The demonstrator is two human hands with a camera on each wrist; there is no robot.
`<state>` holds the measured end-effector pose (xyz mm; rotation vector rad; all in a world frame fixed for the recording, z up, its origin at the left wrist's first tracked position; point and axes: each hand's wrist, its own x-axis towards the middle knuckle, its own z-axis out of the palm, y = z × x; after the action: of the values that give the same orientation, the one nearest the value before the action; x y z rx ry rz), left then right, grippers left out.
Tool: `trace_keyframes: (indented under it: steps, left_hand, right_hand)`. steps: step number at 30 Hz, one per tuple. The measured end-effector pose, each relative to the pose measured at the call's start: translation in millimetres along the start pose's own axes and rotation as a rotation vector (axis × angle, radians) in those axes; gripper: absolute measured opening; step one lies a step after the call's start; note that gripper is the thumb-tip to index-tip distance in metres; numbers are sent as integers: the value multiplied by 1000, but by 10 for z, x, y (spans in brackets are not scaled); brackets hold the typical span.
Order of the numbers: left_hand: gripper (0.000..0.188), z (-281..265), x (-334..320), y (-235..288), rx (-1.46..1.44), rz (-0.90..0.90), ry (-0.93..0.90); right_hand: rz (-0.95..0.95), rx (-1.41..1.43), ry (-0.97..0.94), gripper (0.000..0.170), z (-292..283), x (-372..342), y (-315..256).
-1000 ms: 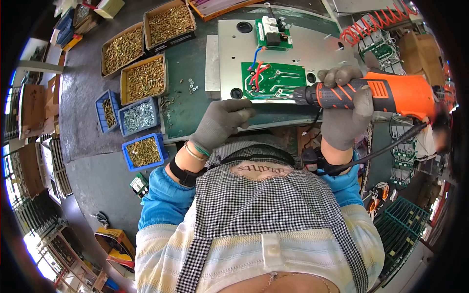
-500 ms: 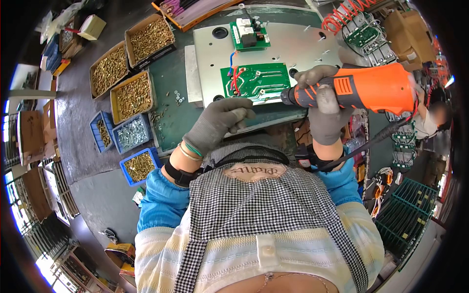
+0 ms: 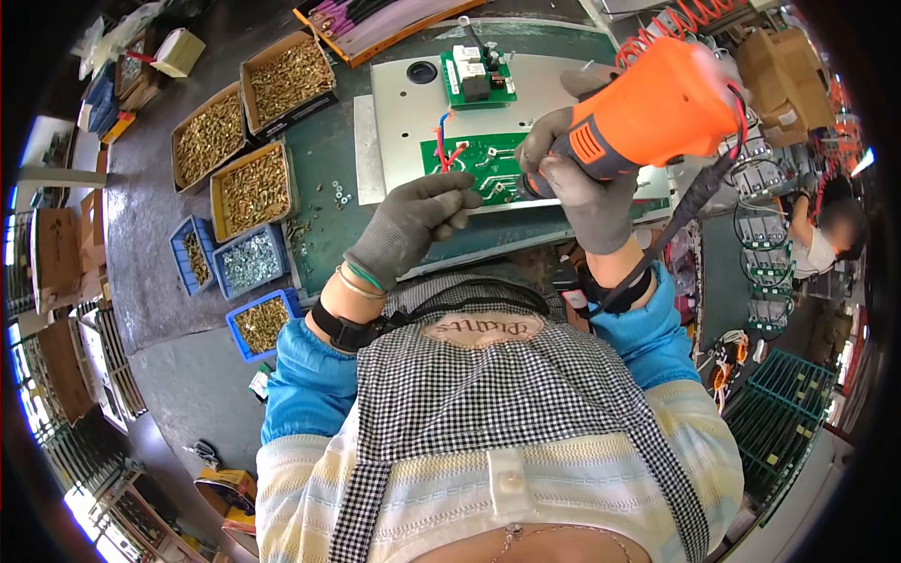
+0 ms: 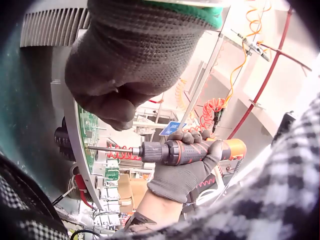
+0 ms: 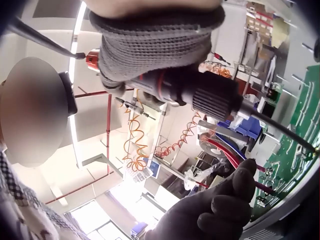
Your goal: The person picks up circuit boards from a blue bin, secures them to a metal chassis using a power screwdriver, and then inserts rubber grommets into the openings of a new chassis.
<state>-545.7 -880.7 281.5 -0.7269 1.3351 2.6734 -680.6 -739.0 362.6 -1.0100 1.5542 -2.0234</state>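
Fastening step, I judge: my right hand (image 3: 596, 202) grips the driver (image 3: 648, 103), bit (image 5: 285, 132) at the green board (image 3: 486, 150). Left hand (image 3: 408, 220) curled alongside, contents unclear. Next needs square, steady pressure.

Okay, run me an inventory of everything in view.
Power screwdriver: one, orange and black, right hand
Circuit boards: two, green, on the plate
Metal plate: one, silver, on the bench
Wires: several, red and blue, at the boards
Cardboard boxes: three, brownish, left, holding brass-coloured hardware
Bins: three, blue, left, holding hardware
Rack: one, teal, lower right
Background clutter: too small to count
Left hand: one, grey-gloved, above the plate's edge
Right hand: one, grey-gloved, gripping the screwdriver
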Motion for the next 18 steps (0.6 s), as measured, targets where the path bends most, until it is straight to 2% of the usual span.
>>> trace_keyframes:
  steps: [1,3,4,7,9,11,12,13,14,15,16,18]
  left_hand:
    - [35,4,-19,9,-4,15,5]
    - [35,77,-88,34,-8,44,3]
    - [34,87,-124,38,92,31,32]
    - [28,127,-109,110,334,60,7]
    - [21,173,-67,103,408,110,-15]
    - [15,191,5,71,473,117,-31]
    - [15,201,50,66,544,106,-34]
    - [15,244,88,55,590,137,-37]
    - [15,280,112,56,639,164,-41]
    - [17,305,131,97,697,111,-51]
    - [18,293,162,69,689,134,-42]
    - [21,341,180,90,692,142,7]
  right_hand:
    - [-20,91,0,45,12,26,34]
    - [36,-36,-24,34,-49,62,151]
    - [58,-114,-21,28,-120,70,137]
    - [370,323,51,17,-134,105,-121]
    - [326,330,5,19,-173,60,-177]
    - [123,-83,-104,22,-178,26,-201]
    - [155,-182,-147,24,-224,50,-134]
    - [76,-189,-153,28,-246,89,-106]
    - [172,-170,-164,32,-267,109,-121]
    - [132,-106,-145,32,-280,76,-213]
    - [88,-45,-133,32,-255,42,-335]
    - [-24,254,-64,46,-314,30,-424]
